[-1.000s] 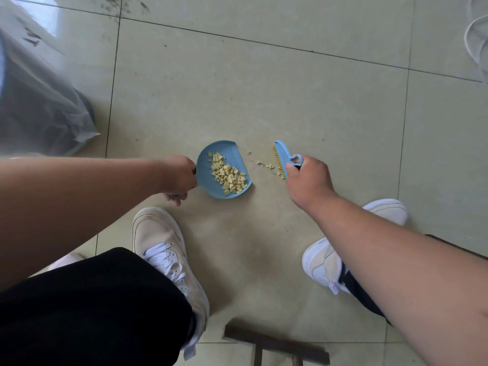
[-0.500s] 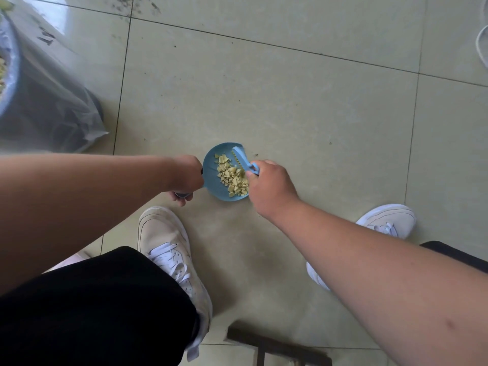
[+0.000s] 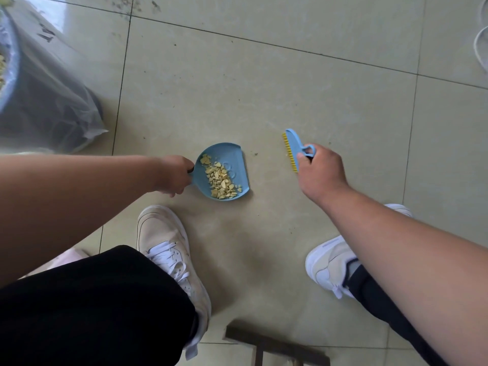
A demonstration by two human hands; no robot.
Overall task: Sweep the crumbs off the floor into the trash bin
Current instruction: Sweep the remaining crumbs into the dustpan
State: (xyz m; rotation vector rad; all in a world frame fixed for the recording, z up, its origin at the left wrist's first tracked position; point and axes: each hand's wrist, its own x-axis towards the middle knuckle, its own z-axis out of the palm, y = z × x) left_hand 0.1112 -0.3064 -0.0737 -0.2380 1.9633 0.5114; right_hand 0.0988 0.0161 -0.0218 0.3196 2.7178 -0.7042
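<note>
A small blue dustpan point(image 3: 235, 159) rests on the tiled floor with a pile of pale yellow crumbs point(image 3: 220, 180) in it. My left hand point(image 3: 174, 175) grips its handle from the left. My right hand point(image 3: 320, 171) holds a small blue brush point(image 3: 294, 146) with yellow bristles, lifted to the right of the pan and apart from it. The trash bin point(image 3: 39, 101), lined with a clear plastic bag, stands at the far left, and some crumbs show inside its rim.
My two white shoes point(image 3: 169, 249) point(image 3: 330, 265) stand below the pan. A dark wooden stool frame point(image 3: 274, 347) lies at the bottom edge. A white object point(image 3: 482, 43) sits at the upper right edge. Tiny dark specks dot the floor near the pan.
My right hand has drawn the brush back out of the dustpan to the right. The loose crumbs that lay beside the pan are now inside it. The left hand stays on the handle.
</note>
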